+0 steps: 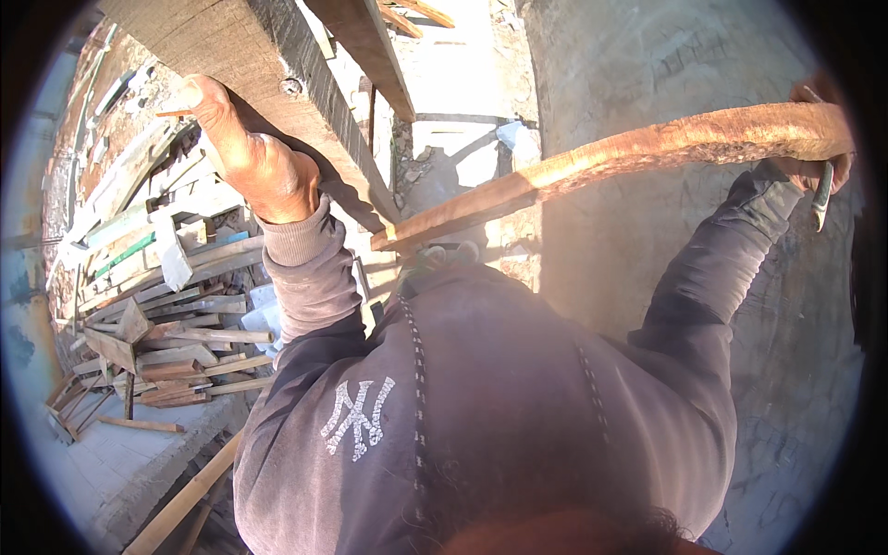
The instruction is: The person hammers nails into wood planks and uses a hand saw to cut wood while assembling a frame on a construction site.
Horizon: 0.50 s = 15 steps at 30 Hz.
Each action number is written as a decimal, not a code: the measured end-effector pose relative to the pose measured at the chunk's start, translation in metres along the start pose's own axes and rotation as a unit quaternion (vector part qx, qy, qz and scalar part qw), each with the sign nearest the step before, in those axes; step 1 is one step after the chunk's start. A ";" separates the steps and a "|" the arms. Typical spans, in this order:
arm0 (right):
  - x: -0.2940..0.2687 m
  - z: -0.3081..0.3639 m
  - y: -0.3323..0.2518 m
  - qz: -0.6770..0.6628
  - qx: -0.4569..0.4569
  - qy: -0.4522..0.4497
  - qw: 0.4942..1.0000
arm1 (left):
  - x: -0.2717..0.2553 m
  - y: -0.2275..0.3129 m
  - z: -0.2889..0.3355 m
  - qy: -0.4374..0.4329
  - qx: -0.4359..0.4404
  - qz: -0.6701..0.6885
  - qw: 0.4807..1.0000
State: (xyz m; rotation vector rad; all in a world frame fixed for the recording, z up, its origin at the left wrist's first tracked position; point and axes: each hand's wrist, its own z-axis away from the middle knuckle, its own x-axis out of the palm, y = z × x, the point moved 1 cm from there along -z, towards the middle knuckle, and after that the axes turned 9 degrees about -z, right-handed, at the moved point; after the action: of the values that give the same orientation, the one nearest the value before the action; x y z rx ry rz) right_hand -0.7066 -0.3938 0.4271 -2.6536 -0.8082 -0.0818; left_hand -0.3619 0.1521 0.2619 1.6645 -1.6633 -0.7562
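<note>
My left hand (259, 166) is closed, thumb up, along the left side of a thick wooden beam (245, 55). From under the thumb pokes a thin brown stick (174, 113); the other fingers are mostly hidden. Out to the right, my right hand (814, 169) grips the far end of a long, curved wooden plank (647, 139) with a rough lower edge. A greyish, narrow curved piece (821, 199) hangs down at that hand, its kind unclear. The plank's other end meets the beam's lower end in front of my chest.
Scrap wood (176, 342) lies heaped on the left, beside a concrete ledge (129, 472). A second beam (365, 51) slants behind the first. A grey cement surface (675, 240) stretches along the right. A long wooden strip (185, 499) leans at lower left.
</note>
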 end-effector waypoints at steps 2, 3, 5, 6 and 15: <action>0.003 0.002 -0.012 -0.085 0.079 0.035 0.993 | 0.010 0.003 -0.002 0.005 0.018 -0.031 0.999; 0.001 0.004 -0.022 -0.129 0.117 0.051 0.983 | 0.014 0.008 -0.004 -0.002 0.000 0.006 1.000; -0.011 0.017 -0.038 -0.221 0.178 0.078 0.956 | 0.031 0.009 -0.009 -0.021 -0.043 0.081 0.996; -0.013 0.026 -0.043 -0.267 0.201 0.085 0.939 | 0.033 0.014 -0.013 -0.030 -0.088 0.112 0.989; 0.014 0.037 -0.030 -0.516 0.207 0.025 0.831 | 0.039 0.007 -0.021 -0.081 -0.136 0.119 0.980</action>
State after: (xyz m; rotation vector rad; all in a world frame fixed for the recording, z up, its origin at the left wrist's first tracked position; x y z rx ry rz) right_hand -0.7136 -0.3502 0.4046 -1.5500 -1.8869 -0.2136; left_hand -0.3489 0.1143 0.2826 1.2191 -1.7410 -0.9703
